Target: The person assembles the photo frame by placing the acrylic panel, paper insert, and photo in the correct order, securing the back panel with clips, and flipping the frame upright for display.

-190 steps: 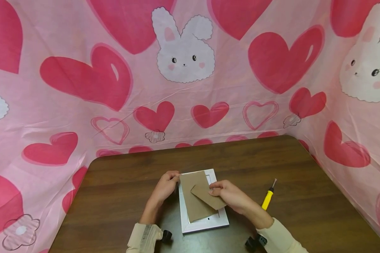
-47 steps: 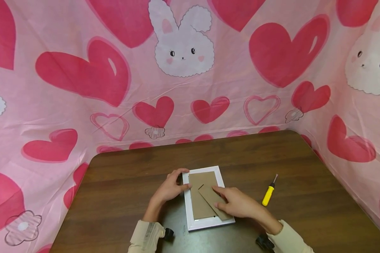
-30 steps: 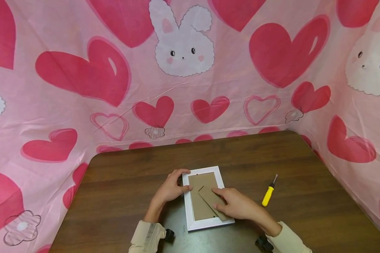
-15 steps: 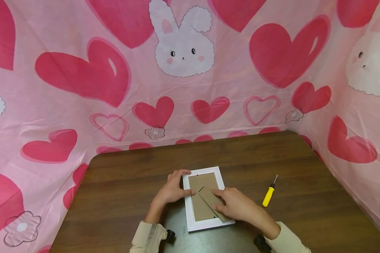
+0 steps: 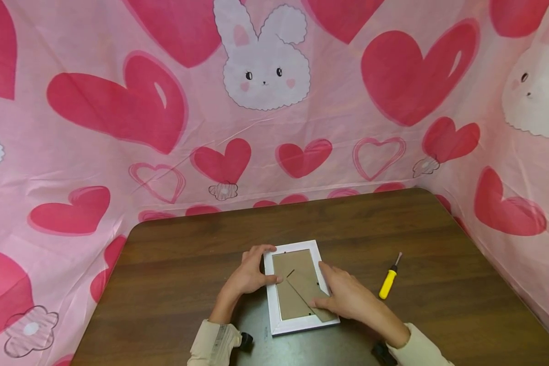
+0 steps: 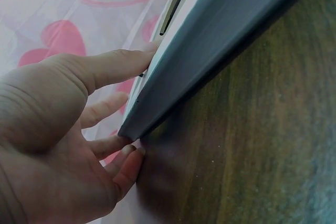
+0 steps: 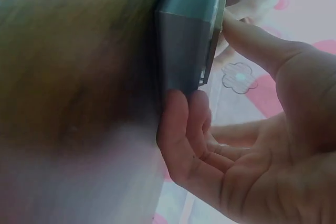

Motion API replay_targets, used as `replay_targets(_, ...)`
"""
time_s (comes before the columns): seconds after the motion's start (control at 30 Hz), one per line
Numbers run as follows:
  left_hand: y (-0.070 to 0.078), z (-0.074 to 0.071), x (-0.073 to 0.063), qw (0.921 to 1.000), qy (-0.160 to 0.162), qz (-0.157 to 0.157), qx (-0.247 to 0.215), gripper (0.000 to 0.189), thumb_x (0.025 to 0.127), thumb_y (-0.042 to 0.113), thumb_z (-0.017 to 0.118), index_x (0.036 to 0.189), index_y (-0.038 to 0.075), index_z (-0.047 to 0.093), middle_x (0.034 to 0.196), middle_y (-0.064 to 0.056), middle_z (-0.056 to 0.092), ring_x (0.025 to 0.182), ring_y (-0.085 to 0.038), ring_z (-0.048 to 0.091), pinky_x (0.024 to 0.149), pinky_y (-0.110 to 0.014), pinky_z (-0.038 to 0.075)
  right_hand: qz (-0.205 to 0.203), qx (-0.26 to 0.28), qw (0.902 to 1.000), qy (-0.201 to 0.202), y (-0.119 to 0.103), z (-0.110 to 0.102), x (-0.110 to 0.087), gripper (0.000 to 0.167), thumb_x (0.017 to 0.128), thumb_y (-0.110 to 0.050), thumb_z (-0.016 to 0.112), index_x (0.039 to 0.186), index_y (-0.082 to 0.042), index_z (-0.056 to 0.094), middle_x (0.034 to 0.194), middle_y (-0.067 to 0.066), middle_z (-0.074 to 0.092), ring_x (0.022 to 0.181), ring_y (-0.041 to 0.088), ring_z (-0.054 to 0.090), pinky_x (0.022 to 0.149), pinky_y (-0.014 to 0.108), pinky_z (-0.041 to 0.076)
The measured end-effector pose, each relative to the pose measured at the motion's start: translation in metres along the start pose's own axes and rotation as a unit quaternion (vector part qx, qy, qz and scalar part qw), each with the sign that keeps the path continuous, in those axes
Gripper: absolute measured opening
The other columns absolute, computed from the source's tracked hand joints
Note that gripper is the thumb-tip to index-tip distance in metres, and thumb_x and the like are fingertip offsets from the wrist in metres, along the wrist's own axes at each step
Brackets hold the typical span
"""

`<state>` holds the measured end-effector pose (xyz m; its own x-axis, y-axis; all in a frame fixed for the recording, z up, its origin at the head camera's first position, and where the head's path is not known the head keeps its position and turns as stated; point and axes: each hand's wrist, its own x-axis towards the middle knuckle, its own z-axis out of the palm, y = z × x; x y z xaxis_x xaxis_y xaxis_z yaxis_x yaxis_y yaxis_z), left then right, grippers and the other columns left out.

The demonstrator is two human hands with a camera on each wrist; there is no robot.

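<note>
Since half a second earlier, the right hand [image 5: 345, 292] had shifted its index finger off the stand flap [image 5: 305, 284] to the right side of the white picture frame [image 5: 297, 324]; its thumb stayed on the flap.

In the head view, the picture frame lay back side up on the counter [image 5: 187, 254], its brown backing board [image 5: 285, 300] inside the rim, small dark tabs showing at the edge. The left hand [image 5: 247, 273] held the left side, thumb reaching over onto the board. Board and flap looked thin and liable to bend, so the flap seemed a poor handle. A yellow screwdriver [image 5: 388, 283] lay to the right, well apart.

In the left wrist view, the left hand was fairly spread, thumb on top, fingers against the outer edge. That deep rim looked stiff and the better place to grip.

In the right wrist view, the right hand's fingers bent against the side, thumb above. The whole piece was probably light, its smooth sides perhaps slippery; any glass beneath was hidden.
</note>
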<state>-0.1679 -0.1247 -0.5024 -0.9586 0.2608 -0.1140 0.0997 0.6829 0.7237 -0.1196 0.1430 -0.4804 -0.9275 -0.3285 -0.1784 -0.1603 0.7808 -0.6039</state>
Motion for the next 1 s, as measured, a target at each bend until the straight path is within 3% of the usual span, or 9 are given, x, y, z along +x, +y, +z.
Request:
replay_targets(0.23,0.001,-0.001,-0.001,1.0,0.004,0.005,0.005,0.073,0.08,0.025,0.093,0.142,0.016,0.056,0.143,-0.013,0.055,0.131,-0.031,0.043,0.106,-0.054,0.046,0.003,0.033,0.9994,-0.002,0.006,0.002,0.002,0.097,0.074,-0.038,0.096,0.15,-0.003,0.045,0.116,0.01,0.068,0.096,0.022,0.064,0.084,0.048,0.057)
replay_targets(0.53,0.001,0.0,-0.003,0.9997,0.009,0.016,0.013,0.072,0.081,0.025,0.092,0.143,0.015,0.057,0.147,-0.014,0.055,0.13,-0.033,0.042,0.104,-0.054,0.047,-0.042,0.023,0.9986,-0.02,0.01,-0.003,0.002,0.088,0.081,-0.042,0.09,0.144,0.002,0.047,0.11,0.008,0.07,0.092,0.018,0.065,0.081,0.043,0.058)
replay_targets(0.77,0.0,0.0,-0.005,0.9996,0.009,0.023,0.014,0.071,0.083,0.027,0.09,0.143,0.013,0.056,0.149,-0.015,0.053,0.131,-0.033,0.042,0.104,-0.054,0.046,-0.005,0.03,0.9994,-0.016,0.016,-0.018,-0.005,0.093,0.088,-0.048,0.082,0.152,0.006,0.042,0.072,-0.003,0.058,0.06,0.01,0.051,0.054,0.025,0.039)
replay_targets(1.0,0.003,0.0,-0.007,0.9992,-0.001,0.033,0.023,0.074,0.087,0.039,0.085,0.148,0.013,0.051,0.15,-0.015,0.051,0.133,-0.035,0.041,0.106,-0.057,0.046,-0.023,-0.001,0.9996,0.017,0.037,-0.042,-0.015,0.067,0.093,-0.041,0.078,0.139,0.003,0.059,0.071,-0.005,0.056,0.059,0.007,0.047,0.054,0.024,0.039)
